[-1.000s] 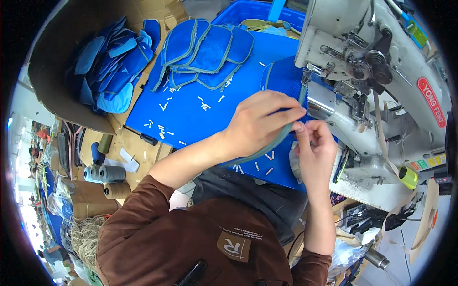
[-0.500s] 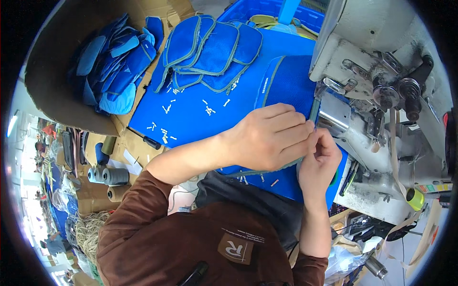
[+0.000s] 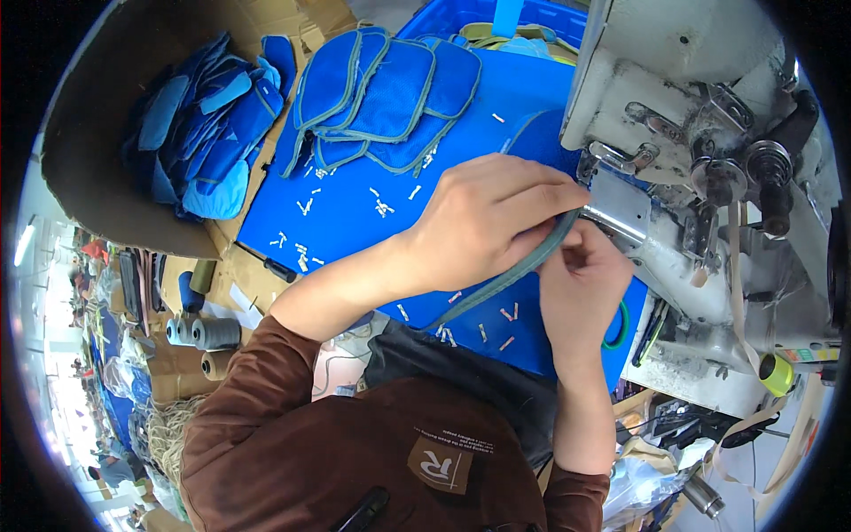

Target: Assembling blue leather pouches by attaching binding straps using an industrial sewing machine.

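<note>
A grey-green binding strip [image 3: 505, 279] curves from the table's near edge up to the metal plate [image 3: 620, 206] of an industrial sewing machine [image 3: 691, 133]. My left hand [image 3: 487, 217] is closed on the strip near its upper end, fingertips beside the machine's plate. Just right of the strip, my right hand [image 3: 585, 284] is closed with curled fingers. Whatever it pinches is hidden. Beyond my left hand, a blue fabric panel [image 3: 539, 144] lies partly covered by that hand and the machine head.
Blue bound panels [image 3: 386, 93] overlap at the table's far left, beside a cardboard box [image 3: 75, 168] of blue pieces. Small white scraps [image 3: 383, 207] dot the blue tabletop [image 3: 355, 239]. Green scissor handles [image 3: 618, 326] lie right of my right hand. Thread cones [image 3: 215, 333] stand at left.
The blue panel has slid farther under the machine head and my left hand. My hands have parted slightly, and the strip now shows between them. The view has shifted a little.
</note>
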Demonstrator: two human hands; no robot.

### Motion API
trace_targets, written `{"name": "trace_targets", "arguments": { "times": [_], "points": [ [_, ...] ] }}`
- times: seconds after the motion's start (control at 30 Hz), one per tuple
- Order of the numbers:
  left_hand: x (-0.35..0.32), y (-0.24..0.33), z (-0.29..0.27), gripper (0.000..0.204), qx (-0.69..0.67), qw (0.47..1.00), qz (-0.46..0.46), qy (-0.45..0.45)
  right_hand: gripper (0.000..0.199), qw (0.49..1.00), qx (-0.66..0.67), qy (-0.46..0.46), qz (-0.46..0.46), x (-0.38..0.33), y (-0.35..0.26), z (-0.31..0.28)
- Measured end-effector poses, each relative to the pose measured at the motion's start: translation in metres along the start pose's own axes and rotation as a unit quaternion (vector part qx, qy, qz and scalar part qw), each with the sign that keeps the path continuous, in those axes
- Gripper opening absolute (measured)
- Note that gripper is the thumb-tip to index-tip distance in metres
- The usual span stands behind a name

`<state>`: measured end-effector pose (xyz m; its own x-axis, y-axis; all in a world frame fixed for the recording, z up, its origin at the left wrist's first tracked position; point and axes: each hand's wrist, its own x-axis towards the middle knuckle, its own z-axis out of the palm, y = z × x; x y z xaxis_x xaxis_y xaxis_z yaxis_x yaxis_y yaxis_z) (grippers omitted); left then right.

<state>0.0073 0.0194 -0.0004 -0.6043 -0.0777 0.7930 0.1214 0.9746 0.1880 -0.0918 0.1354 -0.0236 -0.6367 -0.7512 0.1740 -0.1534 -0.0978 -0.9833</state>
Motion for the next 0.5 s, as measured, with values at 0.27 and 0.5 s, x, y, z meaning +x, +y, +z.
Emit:
{"name": "trace_targets", "arguments": {
  "times": [0.27,0.5],
  "points": [
    [0.003,-0.002,-0.002,0.027,-0.010,0.999,0.035,-0.019,0.009,0.990,-0.101,0.001,-0.101,0.002,0.015,0.004],
    [0.000,-0.008,-0.008,0.023,0.006,0.997,0.047,-0.054,0.003,0.992,-0.084,-0.011,-0.089,0.005,0.003,0.009]
  ]
}}
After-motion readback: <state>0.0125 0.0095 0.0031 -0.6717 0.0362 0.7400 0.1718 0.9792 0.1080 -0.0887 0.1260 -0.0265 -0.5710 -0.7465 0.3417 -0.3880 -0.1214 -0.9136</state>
